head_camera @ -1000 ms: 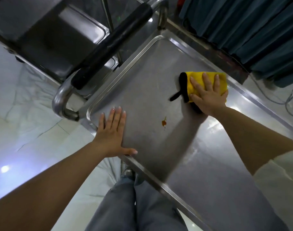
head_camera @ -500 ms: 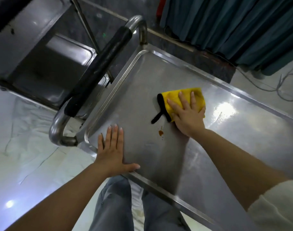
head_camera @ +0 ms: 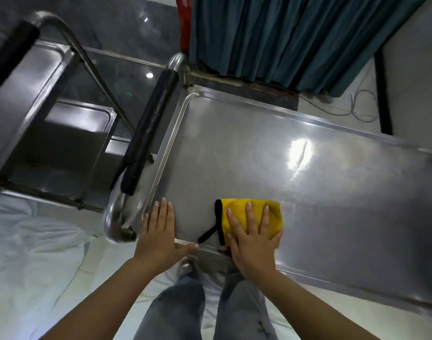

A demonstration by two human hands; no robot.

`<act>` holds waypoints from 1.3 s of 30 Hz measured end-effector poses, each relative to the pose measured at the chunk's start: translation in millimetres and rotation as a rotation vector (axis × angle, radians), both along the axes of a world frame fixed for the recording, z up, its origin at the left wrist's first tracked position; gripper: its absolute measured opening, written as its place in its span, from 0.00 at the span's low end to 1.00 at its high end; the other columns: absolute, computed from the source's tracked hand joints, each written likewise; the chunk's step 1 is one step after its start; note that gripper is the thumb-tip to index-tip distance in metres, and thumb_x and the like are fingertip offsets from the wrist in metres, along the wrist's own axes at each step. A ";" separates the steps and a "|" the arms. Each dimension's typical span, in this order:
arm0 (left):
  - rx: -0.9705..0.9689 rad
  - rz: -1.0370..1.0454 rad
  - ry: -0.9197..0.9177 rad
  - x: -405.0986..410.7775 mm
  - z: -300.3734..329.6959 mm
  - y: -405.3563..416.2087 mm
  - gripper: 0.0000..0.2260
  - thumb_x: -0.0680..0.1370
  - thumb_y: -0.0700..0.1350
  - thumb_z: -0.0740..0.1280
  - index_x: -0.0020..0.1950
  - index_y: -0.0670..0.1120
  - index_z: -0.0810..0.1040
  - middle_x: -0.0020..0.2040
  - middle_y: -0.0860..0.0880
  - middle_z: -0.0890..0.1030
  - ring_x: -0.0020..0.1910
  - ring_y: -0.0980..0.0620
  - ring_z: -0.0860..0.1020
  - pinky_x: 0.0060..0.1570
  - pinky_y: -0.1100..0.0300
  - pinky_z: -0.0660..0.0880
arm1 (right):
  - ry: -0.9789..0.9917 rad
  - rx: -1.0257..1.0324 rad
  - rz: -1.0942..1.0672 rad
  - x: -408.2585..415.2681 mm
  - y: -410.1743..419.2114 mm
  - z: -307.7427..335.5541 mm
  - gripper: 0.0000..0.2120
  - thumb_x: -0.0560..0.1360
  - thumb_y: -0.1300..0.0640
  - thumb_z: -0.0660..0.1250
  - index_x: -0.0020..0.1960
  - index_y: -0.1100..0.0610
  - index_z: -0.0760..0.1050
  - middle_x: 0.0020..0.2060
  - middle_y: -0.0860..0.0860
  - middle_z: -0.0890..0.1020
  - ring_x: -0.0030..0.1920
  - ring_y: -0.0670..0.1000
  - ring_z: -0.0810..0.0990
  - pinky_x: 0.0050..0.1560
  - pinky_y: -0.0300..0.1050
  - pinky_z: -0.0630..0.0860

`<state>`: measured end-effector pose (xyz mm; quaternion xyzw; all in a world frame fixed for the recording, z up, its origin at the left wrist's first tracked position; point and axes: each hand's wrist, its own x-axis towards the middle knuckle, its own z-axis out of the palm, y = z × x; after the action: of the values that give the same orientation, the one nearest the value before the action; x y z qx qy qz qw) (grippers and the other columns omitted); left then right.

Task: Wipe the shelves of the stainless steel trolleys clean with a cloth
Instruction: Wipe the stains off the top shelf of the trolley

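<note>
no legible text anywhere

A: What is on the trolley?

B: A yellow cloth with a black edge and a black loop lies flat on the top shelf of a stainless steel trolley, near the shelf's front rim and left end.

A: And the shelf?

B: A shiny, rimmed steel tray with rounded corners and a bright glare patch. A second steel trolley stands just beside it, to the left.
</note>
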<state>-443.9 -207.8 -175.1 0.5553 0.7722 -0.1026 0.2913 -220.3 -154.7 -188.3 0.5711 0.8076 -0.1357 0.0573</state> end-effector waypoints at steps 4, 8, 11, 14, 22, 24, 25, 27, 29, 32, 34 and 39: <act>-0.001 -0.043 -0.026 -4.5 -3.0 2.5 0.52 0.69 0.76 0.52 0.68 0.44 0.22 0.72 0.45 0.24 0.68 0.48 0.23 0.70 0.49 0.31 | -0.030 -0.055 -0.044 -36.8 43.4 -2.8 0.27 0.79 0.37 0.48 0.73 0.31 0.38 0.77 0.48 0.41 0.75 0.61 0.33 0.64 0.78 0.43; 0.051 -0.064 -0.001 -5.0 -1.0 6.6 0.55 0.68 0.77 0.55 0.70 0.42 0.24 0.75 0.42 0.28 0.70 0.48 0.25 0.71 0.49 0.32 | -0.032 -0.103 -0.128 -61.6 57.1 0.5 0.26 0.79 0.37 0.47 0.73 0.31 0.40 0.77 0.48 0.39 0.74 0.61 0.32 0.63 0.78 0.40; 0.053 -0.085 0.007 -9.8 7.7 29.4 0.60 0.64 0.79 0.56 0.71 0.40 0.24 0.74 0.40 0.26 0.72 0.44 0.27 0.73 0.48 0.33 | -0.052 -0.053 -0.005 -45.7 32.6 2.7 0.26 0.79 0.37 0.48 0.73 0.32 0.41 0.77 0.48 0.41 0.75 0.62 0.34 0.64 0.77 0.42; -0.004 -0.183 -0.005 -19.6 14.7 57.6 0.64 0.62 0.79 0.60 0.72 0.39 0.26 0.74 0.40 0.27 0.73 0.43 0.28 0.74 0.47 0.34 | -0.072 0.027 0.238 -19.5 7.2 3.3 0.26 0.78 0.39 0.51 0.75 0.35 0.49 0.78 0.50 0.48 0.76 0.64 0.42 0.64 0.77 0.49; -0.093 -0.338 0.075 -19.9 13.4 65.0 0.67 0.61 0.77 0.64 0.70 0.37 0.23 0.71 0.37 0.23 0.71 0.40 0.25 0.72 0.45 0.31 | -0.113 -0.034 0.552 -8.2 90.3 8.5 0.26 0.77 0.38 0.53 0.73 0.33 0.50 0.77 0.46 0.47 0.76 0.62 0.41 0.66 0.73 0.51; -0.095 -0.326 0.075 -19.8 9.6 66.2 0.68 0.60 0.78 0.64 0.70 0.37 0.23 0.70 0.37 0.22 0.69 0.40 0.23 0.71 0.45 0.29 | -0.112 -0.068 0.504 -19.7 119.0 6.6 0.27 0.78 0.38 0.53 0.71 0.30 0.41 0.75 0.43 0.38 0.75 0.57 0.33 0.68 0.71 0.45; -0.092 -0.317 0.071 -20.1 7.2 66.2 0.68 0.59 0.78 0.64 0.70 0.38 0.22 0.69 0.37 0.21 0.68 0.40 0.22 0.71 0.45 0.29 | -0.109 -0.085 0.475 -27.8 134.2 6.8 0.28 0.78 0.38 0.52 0.71 0.30 0.40 0.75 0.42 0.37 0.75 0.56 0.31 0.68 0.71 0.43; -0.086 -0.304 0.053 -21.2 3.5 64.7 0.68 0.59 0.79 0.63 0.68 0.39 0.20 0.68 0.38 0.20 0.67 0.39 0.21 0.71 0.44 0.29 | -0.106 -0.106 0.431 -47.4 163.6 8.2 0.27 0.78 0.38 0.51 0.72 0.30 0.41 0.76 0.42 0.38 0.75 0.55 0.31 0.68 0.71 0.42; -0.083 -0.296 0.034 -22.2 0.1 64.3 0.68 0.58 0.80 0.62 0.67 0.39 0.19 0.67 0.38 0.18 0.67 0.39 0.20 0.71 0.43 0.30 | -0.088 -0.131 0.380 -66.9 190.0 8.1 0.26 0.78 0.37 0.50 0.72 0.30 0.41 0.77 0.43 0.38 0.75 0.55 0.31 0.68 0.72 0.40; -0.079 -0.279 0.021 -22.5 -4.8 64.7 0.68 0.57 0.80 0.61 0.66 0.41 0.17 0.67 0.39 0.17 0.67 0.40 0.19 0.70 0.44 0.28 | -0.061 -0.159 0.344 -89.5 222.0 4.9 0.26 0.78 0.36 0.48 0.73 0.30 0.40 0.77 0.44 0.37 0.74 0.56 0.29 0.67 0.73 0.36; -0.084 -0.268 0.016 -21.8 -5.4 64.7 0.68 0.57 0.80 0.61 0.66 0.42 0.16 0.66 0.40 0.17 0.66 0.42 0.18 0.66 0.46 0.24 | -0.043 -0.153 0.339 -101.3 241.8 3.3 0.26 0.78 0.35 0.47 0.73 0.31 0.39 0.77 0.45 0.37 0.74 0.56 0.30 0.67 0.74 0.35; -0.113 -0.246 0.007 -19.4 -2.9 67.2 0.68 0.57 0.79 0.63 0.66 0.44 0.17 0.66 0.42 0.16 0.65 0.44 0.17 0.63 0.49 0.20 | -0.019 -0.153 0.320 -130.2 291.8 0.8 0.27 0.78 0.34 0.47 0.72 0.31 0.39 0.77 0.45 0.37 0.74 0.57 0.30 0.66 0.75 0.35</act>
<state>-463.3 -140.6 -178.0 0.6282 0.6921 -0.1829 0.3048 -350.5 137.1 -187.6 0.4302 0.8750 -0.1806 0.1289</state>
